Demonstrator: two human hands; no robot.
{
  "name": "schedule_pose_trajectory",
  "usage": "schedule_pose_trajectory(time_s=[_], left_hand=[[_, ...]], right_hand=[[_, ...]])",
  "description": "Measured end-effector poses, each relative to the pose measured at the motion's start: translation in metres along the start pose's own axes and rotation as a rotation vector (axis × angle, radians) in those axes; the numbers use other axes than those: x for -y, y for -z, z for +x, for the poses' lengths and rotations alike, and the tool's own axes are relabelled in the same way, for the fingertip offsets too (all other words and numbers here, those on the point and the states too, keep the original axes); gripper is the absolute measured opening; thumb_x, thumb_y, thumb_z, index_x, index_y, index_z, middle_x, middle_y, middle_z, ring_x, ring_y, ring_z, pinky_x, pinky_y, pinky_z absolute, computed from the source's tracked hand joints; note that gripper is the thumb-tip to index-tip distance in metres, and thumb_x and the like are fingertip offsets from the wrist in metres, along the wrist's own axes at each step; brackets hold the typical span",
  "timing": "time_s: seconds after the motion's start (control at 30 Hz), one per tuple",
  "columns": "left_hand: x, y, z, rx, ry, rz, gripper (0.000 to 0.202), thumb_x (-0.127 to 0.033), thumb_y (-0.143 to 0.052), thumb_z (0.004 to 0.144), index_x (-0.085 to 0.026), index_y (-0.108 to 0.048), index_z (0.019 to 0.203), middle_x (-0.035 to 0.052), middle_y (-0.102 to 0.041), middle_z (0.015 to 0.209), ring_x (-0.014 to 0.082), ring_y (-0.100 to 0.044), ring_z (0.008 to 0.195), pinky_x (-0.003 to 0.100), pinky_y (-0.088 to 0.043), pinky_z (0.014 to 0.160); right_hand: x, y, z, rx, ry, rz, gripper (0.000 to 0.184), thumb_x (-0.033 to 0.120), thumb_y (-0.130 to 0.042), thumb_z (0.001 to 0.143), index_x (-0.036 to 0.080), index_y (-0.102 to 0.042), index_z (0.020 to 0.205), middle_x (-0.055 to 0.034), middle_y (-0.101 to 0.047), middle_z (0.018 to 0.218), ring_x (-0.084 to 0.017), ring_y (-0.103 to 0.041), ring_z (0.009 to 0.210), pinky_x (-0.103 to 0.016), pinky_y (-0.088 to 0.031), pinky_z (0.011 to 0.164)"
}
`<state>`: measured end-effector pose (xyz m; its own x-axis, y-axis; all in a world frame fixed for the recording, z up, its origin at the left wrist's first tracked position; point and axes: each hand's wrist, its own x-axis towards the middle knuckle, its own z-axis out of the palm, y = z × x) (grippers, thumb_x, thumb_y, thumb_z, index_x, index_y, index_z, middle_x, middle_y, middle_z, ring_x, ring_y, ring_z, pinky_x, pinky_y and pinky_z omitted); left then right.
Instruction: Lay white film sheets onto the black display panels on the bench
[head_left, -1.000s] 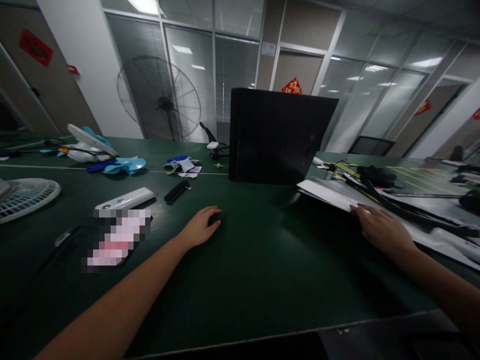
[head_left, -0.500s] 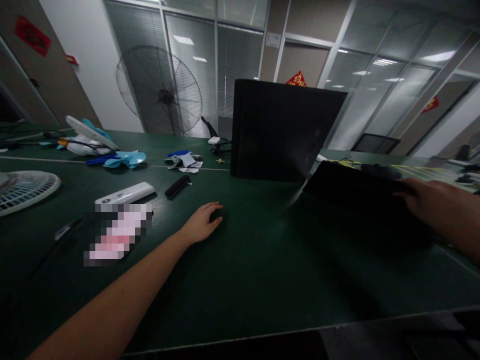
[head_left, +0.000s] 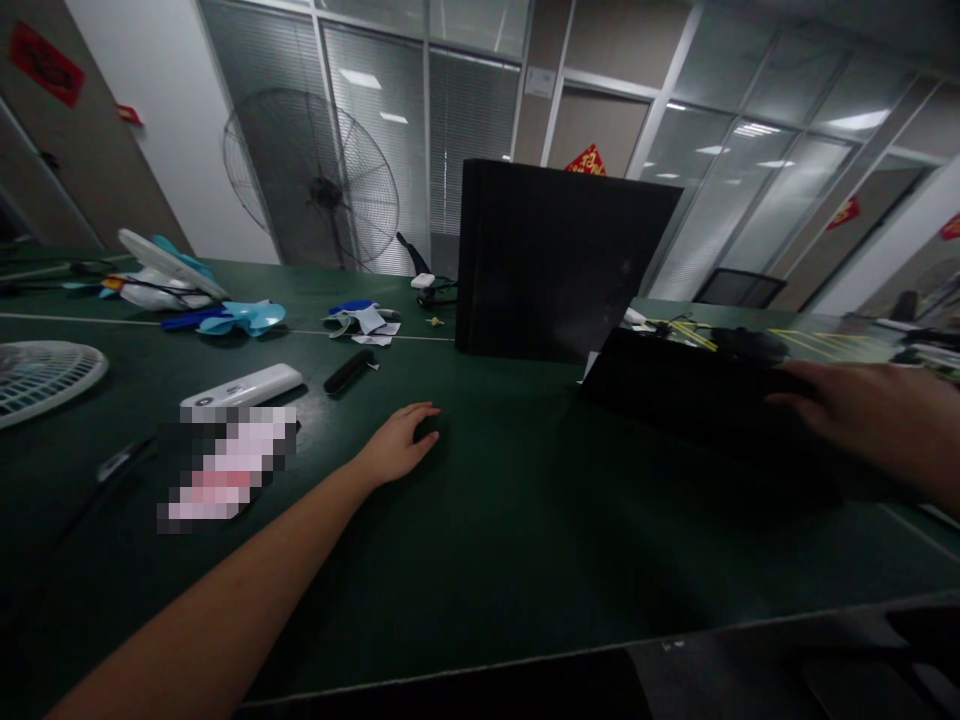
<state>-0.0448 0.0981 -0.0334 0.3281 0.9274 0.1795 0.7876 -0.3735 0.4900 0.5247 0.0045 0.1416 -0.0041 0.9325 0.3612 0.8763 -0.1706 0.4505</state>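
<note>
My left hand (head_left: 397, 445) rests palm down on the green table (head_left: 525, 530), fingers loosely curled, holding nothing. My right hand (head_left: 877, 415) grips the far edge of a flat black panel (head_left: 690, 395) and holds it tilted up off the table at the right. A white edge (head_left: 589, 365) shows at the panel's left corner. A tall black box (head_left: 555, 265) stands upright just behind the panel.
A white remote-like device (head_left: 240, 387) and a small black stick (head_left: 349, 371) lie left of my left hand. A white fan grille (head_left: 41, 372), blue and white fan parts (head_left: 195, 300) and scraps (head_left: 367, 322) sit farther left. A standing fan (head_left: 315, 185) is behind the table. Cables (head_left: 720, 335) lie at the right.
My right hand went from lying on the white sheets to gripping the black panel and lifting its edge up. The left hand stayed in place.
</note>
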Motion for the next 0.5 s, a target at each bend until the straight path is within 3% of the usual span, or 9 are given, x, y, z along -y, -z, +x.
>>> schedule_pose_trajectory(time_s=[0.23, 0.37, 0.5], left_hand=[[-0.001, 0.000, 0.000, -0.005, -0.011, -0.005, 0.054, -0.043, -0.052, 0.095, -0.017, -0.059, 0.142, 0.0141, -0.053, 0.158, 0.0291, -0.050, 0.146, 0.048, -0.038, 0.123], [0.001, 0.000, 0.000, -0.002, -0.012, -0.011, 0.055, -0.044, -0.053, 0.095, -0.019, -0.059, 0.143, 0.0132, -0.053, 0.158, 0.0290, -0.049, 0.146, 0.048, -0.039, 0.122], [0.005, -0.001, -0.001, 0.001, -0.016, -0.012, 0.055, -0.045, -0.052, 0.096, -0.019, -0.058, 0.144, 0.0129, -0.052, 0.159, 0.0284, -0.048, 0.147, 0.048, -0.037, 0.123]], right_hand=[[0.020, -0.008, -0.003, 0.134, 0.057, -0.036, 0.048, 0.045, -0.032, 0.103, 0.020, -0.061, 0.132, -0.0160, -0.074, 0.098, -0.034, -0.071, 0.081, -0.042, -0.045, 0.066], [0.027, -0.020, 0.001, 0.272, 0.123, 0.032, 0.041, 0.039, -0.038, 0.103, 0.019, -0.062, 0.128, -0.0156, -0.074, 0.101, -0.032, -0.072, 0.088, -0.043, -0.050, 0.076], [0.025, -0.038, 0.011, 0.136, 0.222, 0.071, 0.042, 0.034, -0.038, 0.102, 0.014, -0.069, 0.122, -0.0219, -0.067, 0.125, -0.033, -0.066, 0.114, -0.044, -0.048, 0.098]])
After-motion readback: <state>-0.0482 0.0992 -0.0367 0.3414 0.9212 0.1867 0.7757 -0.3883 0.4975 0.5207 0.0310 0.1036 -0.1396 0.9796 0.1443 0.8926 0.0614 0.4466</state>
